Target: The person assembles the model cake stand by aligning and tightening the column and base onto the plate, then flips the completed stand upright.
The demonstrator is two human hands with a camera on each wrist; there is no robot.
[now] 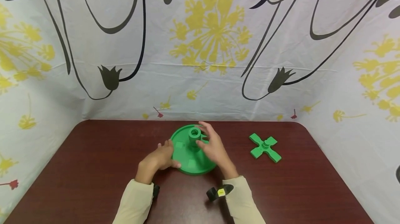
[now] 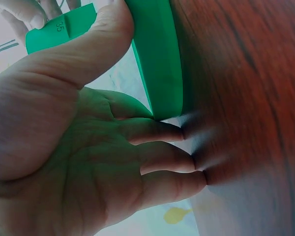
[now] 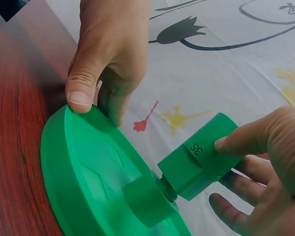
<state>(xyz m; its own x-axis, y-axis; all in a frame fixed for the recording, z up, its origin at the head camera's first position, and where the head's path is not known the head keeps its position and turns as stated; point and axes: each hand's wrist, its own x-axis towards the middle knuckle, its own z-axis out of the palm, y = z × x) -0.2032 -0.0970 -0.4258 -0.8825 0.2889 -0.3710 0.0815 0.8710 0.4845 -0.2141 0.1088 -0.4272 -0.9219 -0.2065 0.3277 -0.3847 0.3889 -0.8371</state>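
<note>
Head view: green round base (image 1: 200,170) flat on the dark counter (image 1: 93,168), in front of the person; left hand (image 1: 160,158) at its left rim, right hand (image 1: 215,149) at the green upright piece (image 3: 201,157) over the base's middle. Left thumb and forefinger hold the rim, other fingers reaching down to the counter. Right thumb and fingers grasp the upright piece from opposite sides; grip looks light, exact finger pressure can't tell. Right wrist view: a narrower neck (image 3: 168,189) shows between upright piece and the base's collar (image 3: 150,199), so probably not fully seated; step in hand looks like screwing or fitting it down. To do it well: pin the rim so the base can't spin, keep the piece square to the collar, turn in short even twists, regrip without tipping, stop once snug; a slant could bind the joint. Green cross piece (image 1: 265,145) lies well apart on the right, untouched, out of the way of the turning wrist.
</note>
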